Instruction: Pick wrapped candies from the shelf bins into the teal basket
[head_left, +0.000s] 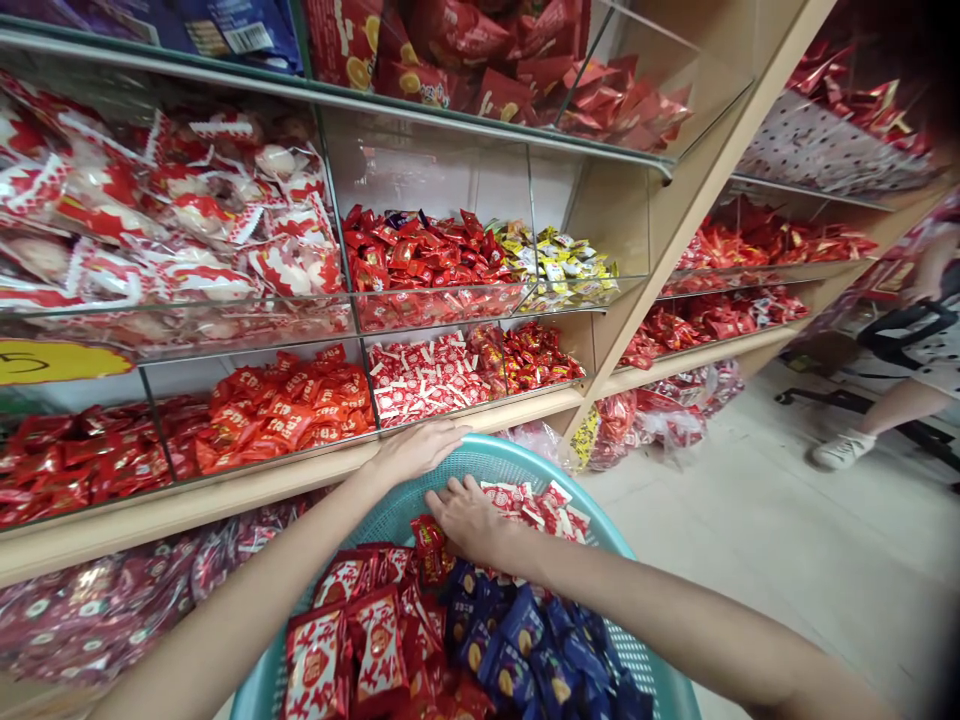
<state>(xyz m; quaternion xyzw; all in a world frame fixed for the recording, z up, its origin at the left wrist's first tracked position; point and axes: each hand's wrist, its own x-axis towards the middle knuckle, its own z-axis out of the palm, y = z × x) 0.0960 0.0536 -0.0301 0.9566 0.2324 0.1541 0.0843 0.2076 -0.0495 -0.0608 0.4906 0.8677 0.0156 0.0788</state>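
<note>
A teal plastic basket (626, 535) stands tilted against the shelf's front edge. My left hand (420, 450) is laid over its far-left rim and grips it, the thumb side largely hidden. Inside the basket is my right hand (471, 518), palm down, its bent fingers apart; what lies beneath the palm is hidden. Close to its thumb side lies a shiny red candy packet (430, 548). Small white-and-red candies (551, 508) are heaped beyond the right wrist. Nearer to me are blue packets (517, 650) and larger red-and-white packets (379, 640).
Divided shelves of wrapped sweets stand ahead, including white-and-red candies (427, 375), orange-red packets (289, 410) and yellow ones (566, 255). Filled plastic bags (637, 420) lie on the floor under the shelving. A person's leg and white shoe (844, 450) show at the right.
</note>
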